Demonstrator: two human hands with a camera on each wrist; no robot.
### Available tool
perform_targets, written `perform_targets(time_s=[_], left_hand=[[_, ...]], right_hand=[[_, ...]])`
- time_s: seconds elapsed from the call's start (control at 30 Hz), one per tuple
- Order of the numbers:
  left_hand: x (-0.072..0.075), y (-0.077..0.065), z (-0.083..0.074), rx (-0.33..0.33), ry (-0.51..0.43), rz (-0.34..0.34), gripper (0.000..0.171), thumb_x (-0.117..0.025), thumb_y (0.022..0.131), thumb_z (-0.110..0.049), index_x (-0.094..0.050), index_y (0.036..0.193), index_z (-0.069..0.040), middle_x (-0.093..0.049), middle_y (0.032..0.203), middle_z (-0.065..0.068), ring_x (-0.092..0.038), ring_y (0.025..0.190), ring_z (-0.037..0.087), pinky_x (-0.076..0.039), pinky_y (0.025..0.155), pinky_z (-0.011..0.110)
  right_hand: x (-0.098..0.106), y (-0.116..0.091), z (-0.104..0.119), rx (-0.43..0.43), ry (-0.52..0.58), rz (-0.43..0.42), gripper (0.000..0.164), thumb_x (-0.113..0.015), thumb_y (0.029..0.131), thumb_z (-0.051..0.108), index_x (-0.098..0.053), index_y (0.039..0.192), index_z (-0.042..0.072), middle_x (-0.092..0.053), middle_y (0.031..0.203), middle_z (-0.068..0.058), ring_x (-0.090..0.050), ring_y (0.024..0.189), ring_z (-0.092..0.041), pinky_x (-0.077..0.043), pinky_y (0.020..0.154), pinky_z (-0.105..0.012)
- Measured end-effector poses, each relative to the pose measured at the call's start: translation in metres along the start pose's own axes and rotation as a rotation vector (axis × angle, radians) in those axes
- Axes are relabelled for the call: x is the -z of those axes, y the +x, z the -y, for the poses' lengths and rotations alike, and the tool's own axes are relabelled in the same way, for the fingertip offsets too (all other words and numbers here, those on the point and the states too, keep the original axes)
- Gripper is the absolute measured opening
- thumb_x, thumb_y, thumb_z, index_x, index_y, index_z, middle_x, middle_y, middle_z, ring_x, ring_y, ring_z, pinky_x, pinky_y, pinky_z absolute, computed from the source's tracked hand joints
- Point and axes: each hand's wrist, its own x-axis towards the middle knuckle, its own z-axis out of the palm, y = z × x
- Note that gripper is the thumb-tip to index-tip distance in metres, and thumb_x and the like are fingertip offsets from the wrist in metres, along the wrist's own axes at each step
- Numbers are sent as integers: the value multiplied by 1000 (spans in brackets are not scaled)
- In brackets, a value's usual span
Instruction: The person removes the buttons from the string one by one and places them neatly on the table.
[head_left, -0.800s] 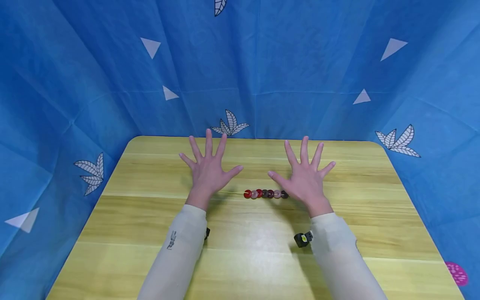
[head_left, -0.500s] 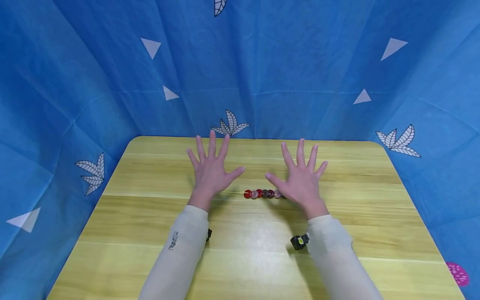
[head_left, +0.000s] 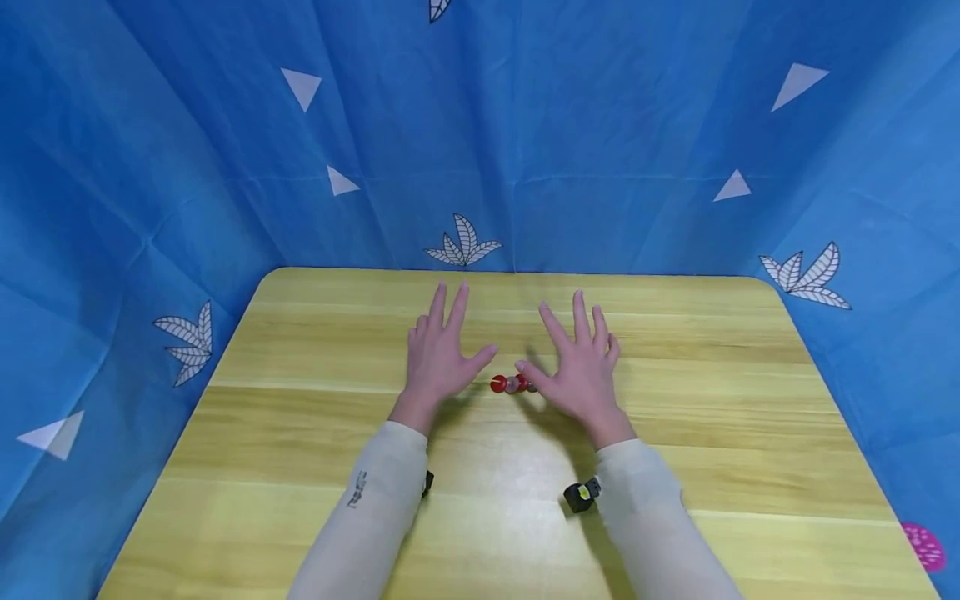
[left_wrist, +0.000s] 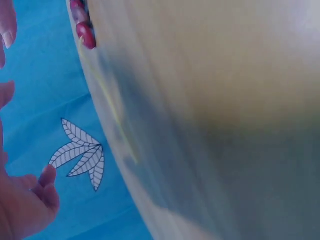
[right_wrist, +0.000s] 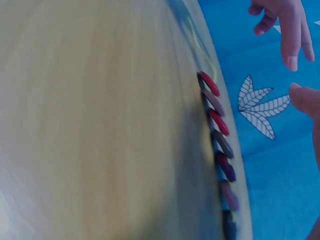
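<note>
A short row of red, pinkish and dark round beads point(head_left: 498, 383) lies on the table, threaded on a thin yellow string point(left_wrist: 107, 95). In the right wrist view the whole row of beads point(right_wrist: 218, 122) shows, several in line. My left hand point(head_left: 435, 358) is held over the string side, its thumb spread and its outer fingers bent. Over the other end of the row, my right hand point(head_left: 581, 375) hides most of the beads in the head view, its fingers spread. Neither hand holds anything; both cast shadows on the wood.
The wooden table point(head_left: 300, 467) has rounded far corners. Behind and beside it hangs a blue cloth point(head_left: 585, 167) printed with white triangles and leaves. A small black camera point(head_left: 579, 497) sits by the right sleeve.
Both hands have moved inward, closer to each other and to the beads. The left hand's outer fingers have bent, and the right hand's fingers are less widely spread. More beads are now covered.
</note>
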Motion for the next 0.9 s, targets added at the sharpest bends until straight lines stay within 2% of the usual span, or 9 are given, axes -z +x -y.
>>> perform_targets(time_s=[0.07,0.17,0.27,0.37,0.47,0.5,0.67,0.8,0.9], left_hand=[[-3,-2,1,11,-68,3,99,-69,87,-56,-12,162,-26,-12,164,14,-42,130,44,-33,103,62],[-7,-4,1,39,-182,13,93,-73,88,-45,-20,161,-23,-22,160,16,-40,134,43,-36,103,60],[-13,-6,1,65,-288,28,88,-75,89,-36,-25,160,-19,-29,156,16,-49,127,37,-42,101,53],[-19,-9,3,70,-368,38,83,-76,90,-29,-31,157,-12,-34,153,15,-60,102,27,-50,91,42],[-25,-11,5,73,-437,47,80,-77,89,-24,-35,155,-9,-39,149,15,-58,76,18,-52,74,33],[-26,-11,5,79,-470,52,78,-77,89,-22,-36,154,-8,-42,146,15,-57,73,16,-52,71,32],[-30,-13,6,149,-634,117,70,-78,88,-19,-45,148,-6,-56,132,17,-62,79,17,-54,72,32],[-33,-14,10,216,-716,167,59,-78,89,-18,-54,140,-4,-62,121,12,-63,88,20,-54,77,34],[-35,-15,11,253,-774,204,52,-77,89,-14,-57,136,-4,-64,113,9,-65,86,21,-55,76,33]], right_hand=[[-4,0,1,22,62,-17,84,-65,85,66,-34,156,34,3,166,-4,-6,146,-40,-17,101,-71],[-9,0,3,50,157,-29,77,-72,84,57,-45,151,30,-17,162,-8,-27,133,-38,-26,97,-62],[-15,-1,4,63,238,-13,71,-76,84,49,-52,147,25,-32,151,-11,-38,116,-32,-32,91,-54],[-20,-3,6,64,284,15,68,-77,84,45,-55,144,22,-39,144,-13,-41,105,-28,-36,86,-49],[-24,-5,8,72,316,25,66,-80,83,42,-59,140,18,-44,138,-13,-43,106,-30,-38,86,-50],[-25,-5,8,75,328,25,65,-80,82,41,-60,139,17,-45,135,-13,-44,108,-31,-38,87,-51],[-31,-8,10,70,379,45,58,-83,82,35,-65,131,12,-49,126,-10,-44,115,-33,-39,92,-53],[-37,-10,10,68,399,69,49,-83,82,32,-69,125,11,-52,119,-8,-47,111,-30,-40,90,-51],[-40,-13,10,74,406,70,43,-83,80,28,-71,119,11,-54,114,-7,-48,106,-29,-40,87,-50]])
